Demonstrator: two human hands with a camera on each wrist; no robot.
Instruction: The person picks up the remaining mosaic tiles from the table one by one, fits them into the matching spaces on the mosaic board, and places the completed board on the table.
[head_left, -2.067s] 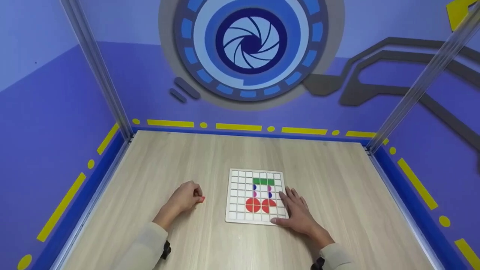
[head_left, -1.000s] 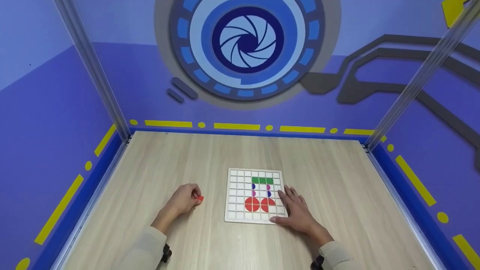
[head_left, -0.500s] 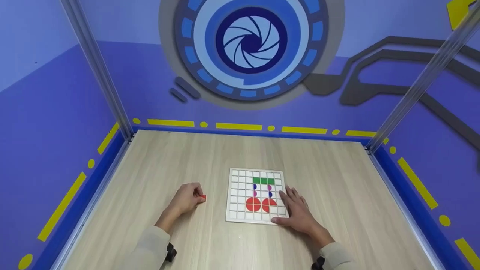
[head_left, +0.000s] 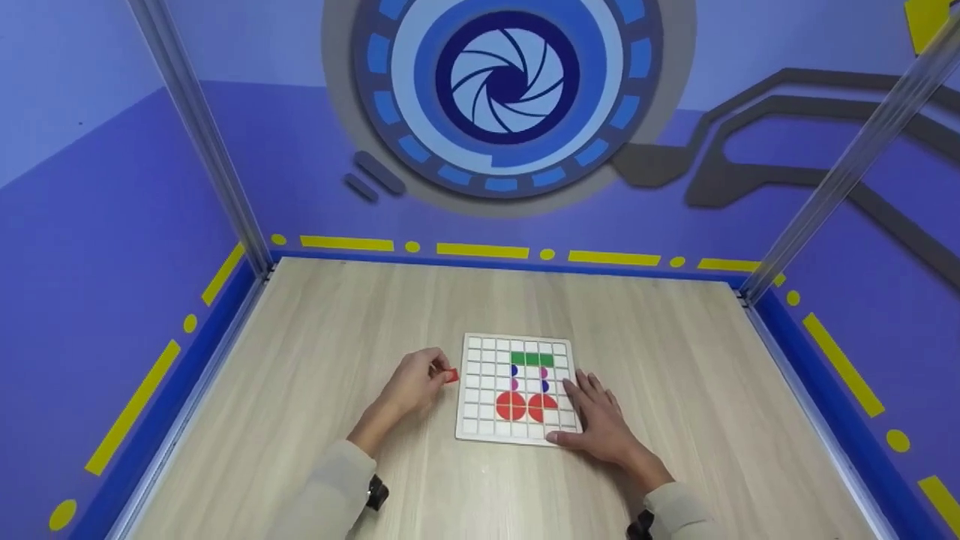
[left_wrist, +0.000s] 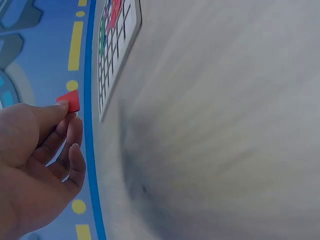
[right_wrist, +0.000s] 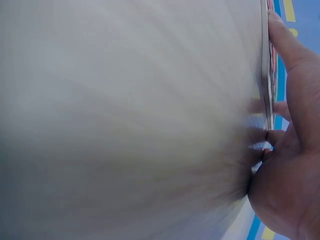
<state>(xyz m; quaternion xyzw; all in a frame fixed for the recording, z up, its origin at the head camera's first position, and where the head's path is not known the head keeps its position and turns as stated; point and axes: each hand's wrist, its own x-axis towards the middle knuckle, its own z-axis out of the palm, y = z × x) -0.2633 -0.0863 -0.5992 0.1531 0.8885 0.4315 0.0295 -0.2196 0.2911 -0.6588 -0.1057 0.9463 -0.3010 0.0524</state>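
Observation:
My left hand (head_left: 410, 382) pinches a small red tile (head_left: 451, 375) between thumb and fingers, just left of the white grid board (head_left: 472, 374). In the left wrist view the red tile (left_wrist: 71, 101) pokes up past the thumb tip, partly covered by it. On the board lie a full red circle (head_left: 504, 399) of quarter pieces and, beside it, red pieces (head_left: 536, 401) covering three quarters of a second circle. My right hand (head_left: 602, 420) rests along the board's right side, its thumb on the near right corner. Its fingers are spread and fairly straight.
Green tiles (head_left: 532, 359) form a bar near the board's far edge, with small blue and pink half-round pieces (head_left: 544, 373) below. The board lies on a wood-grain table (head_left: 337, 315). Blue-purple panels (head_left: 285, 165) and metal posts (head_left: 206, 135) enclose it at the back and sides.
My left hand has carried the red tile rightward and slightly away, from the table at left to the board's left edge. The right hand stays at the board.

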